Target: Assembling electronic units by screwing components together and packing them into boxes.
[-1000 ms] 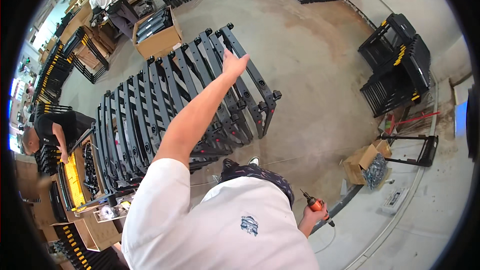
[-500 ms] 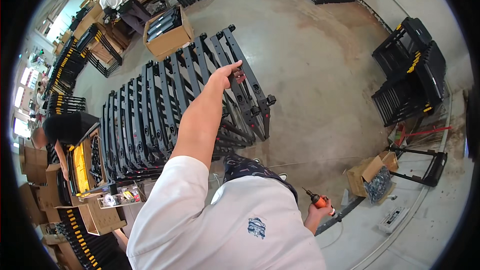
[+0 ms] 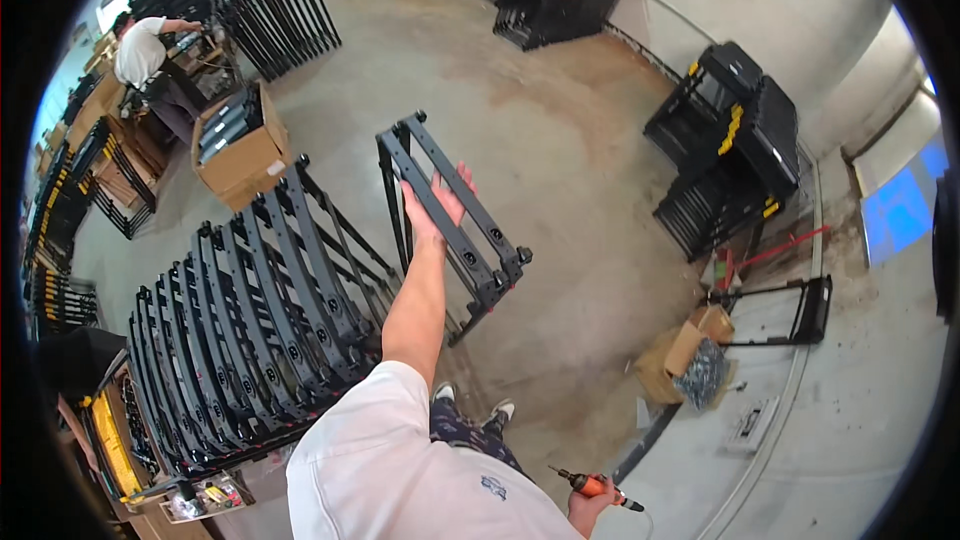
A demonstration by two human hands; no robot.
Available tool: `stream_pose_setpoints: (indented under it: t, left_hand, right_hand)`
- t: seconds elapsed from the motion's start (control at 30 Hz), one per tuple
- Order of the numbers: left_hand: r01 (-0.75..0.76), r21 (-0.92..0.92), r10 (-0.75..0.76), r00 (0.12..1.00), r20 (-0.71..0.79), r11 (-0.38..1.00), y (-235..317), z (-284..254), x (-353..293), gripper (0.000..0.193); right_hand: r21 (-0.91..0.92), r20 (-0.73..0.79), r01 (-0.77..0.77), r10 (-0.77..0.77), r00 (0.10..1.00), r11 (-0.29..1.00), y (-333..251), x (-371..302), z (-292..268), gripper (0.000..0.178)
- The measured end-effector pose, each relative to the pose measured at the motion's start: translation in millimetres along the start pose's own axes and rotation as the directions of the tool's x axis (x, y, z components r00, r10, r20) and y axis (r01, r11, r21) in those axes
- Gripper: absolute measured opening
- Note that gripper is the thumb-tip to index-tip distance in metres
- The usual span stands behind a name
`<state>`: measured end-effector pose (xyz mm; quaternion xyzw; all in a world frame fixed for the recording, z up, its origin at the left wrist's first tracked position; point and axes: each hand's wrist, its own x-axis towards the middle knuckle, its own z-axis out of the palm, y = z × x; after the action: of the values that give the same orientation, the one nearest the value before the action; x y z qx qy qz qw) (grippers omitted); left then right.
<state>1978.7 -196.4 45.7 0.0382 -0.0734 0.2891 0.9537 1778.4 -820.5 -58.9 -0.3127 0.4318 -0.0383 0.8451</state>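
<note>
My left hand reaches forward, its fingers around a dark grey metal frame with two parallel bars on top. The frame stands tilted, apart from a long row of similar frames to its left. Some fingers are hidden behind the bars. Low at the right, my right hand grips an orange electric screwdriver, its thin bit pointing left and a cable trailing from its back end.
An open carton of dark parts stands beyond the row. Stacked black frames lean near the right wall. A small carton with a plastic bag lies on the floor at right. A person in a white shirt works at far left.
My left hand has drawn the end frame away from the row, opening a gap. The view has swung right, and my right hand still holds the screwdriver.
</note>
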Motion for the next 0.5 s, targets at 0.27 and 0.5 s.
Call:
stream_pose_setpoints:
  t: [0.27, 0.5]
  left_hand:
    - [0.217, -0.083, -0.207, 0.972, 0.113, 0.973, -45, 72, -126, 0.09]
    - [0.39, 0.025, -0.389, 0.911, 0.133, 0.921, 0, 158, -229, 0.095]
  right_hand:
    - [0.075, -0.069, 0.045, -0.04, 0.997, 0.996, 15, -56, -86, 0.012]
    - [0.15, 0.12, -0.023, 0.005, 0.993, 0.988, 15, -94, -113, 0.009]
